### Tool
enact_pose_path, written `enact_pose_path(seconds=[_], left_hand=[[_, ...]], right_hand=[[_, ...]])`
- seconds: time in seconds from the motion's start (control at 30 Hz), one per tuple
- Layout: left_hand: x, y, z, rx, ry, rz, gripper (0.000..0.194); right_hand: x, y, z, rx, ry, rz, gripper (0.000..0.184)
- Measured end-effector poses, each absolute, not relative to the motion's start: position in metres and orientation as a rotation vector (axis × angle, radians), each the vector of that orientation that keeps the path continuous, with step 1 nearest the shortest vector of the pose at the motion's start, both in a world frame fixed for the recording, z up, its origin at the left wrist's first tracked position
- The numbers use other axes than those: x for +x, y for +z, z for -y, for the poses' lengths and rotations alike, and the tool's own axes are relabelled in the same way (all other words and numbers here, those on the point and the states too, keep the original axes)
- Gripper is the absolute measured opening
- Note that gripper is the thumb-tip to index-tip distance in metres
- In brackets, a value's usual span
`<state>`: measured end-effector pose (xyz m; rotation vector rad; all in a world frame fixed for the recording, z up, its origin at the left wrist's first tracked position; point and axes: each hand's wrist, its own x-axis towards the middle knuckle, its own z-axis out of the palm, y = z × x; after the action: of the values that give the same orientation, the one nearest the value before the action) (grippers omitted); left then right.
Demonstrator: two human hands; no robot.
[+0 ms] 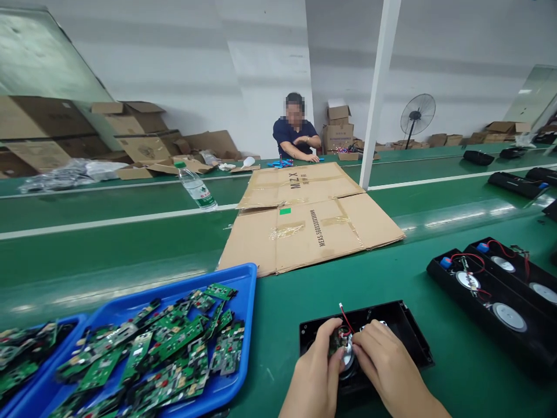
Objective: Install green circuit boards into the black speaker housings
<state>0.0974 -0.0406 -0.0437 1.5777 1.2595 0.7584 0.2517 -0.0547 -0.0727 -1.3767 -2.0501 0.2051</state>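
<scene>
A blue tray (pixel 243 278) heaped with green circuit boards (pixel 174 342) sits at the left on the green tabletop (pixel 282 302). Just right of it, the left hand (pixel 315 371) and right hand (pixel 383 363) meet over a black speaker housing (pixel 404 325), each grip pinched narrow on a small circuit board (pixel 337 341) with red wires. Finished speaker housings (pixel 500 302) lie further right.

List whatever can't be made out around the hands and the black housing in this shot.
- Head view: the part inside the black housing is mostly covered by the left hand and right hand; only a red wire and a bit of metal show.
- The housing's near edge is hidden behind both hands.
- Markings on the circuit boards in the blue tray are too small to read.
</scene>
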Motion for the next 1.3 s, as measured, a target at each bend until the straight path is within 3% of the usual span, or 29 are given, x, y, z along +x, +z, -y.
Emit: enact_pose_path(seconds=[0.47,0.63,1.07,1.3], left_hand=[[0.097,-0.041,0.040,1.603,0.725,-1.082,0.030],[0.096,-0.043,0.040,1.534,0.727,-1.062,0.032],[0.098,-0.042,0.041,1.628,0.683,-1.126,0.028],[0.097,-0.030,0.041,1.464,0.732,-1.138,0.028]], right_hand=[[0.252,-0.077,0.056,-1.337,0.046,2.099,0.029],[0.253,-0.072,0.057,-1.369,0.169,2.035,0.021],[0.248,-0.080,0.058,-1.477,0.024,2.060,0.035],[0.254,-0.075,0.058,-1.583,0.201,2.052,0.018]])
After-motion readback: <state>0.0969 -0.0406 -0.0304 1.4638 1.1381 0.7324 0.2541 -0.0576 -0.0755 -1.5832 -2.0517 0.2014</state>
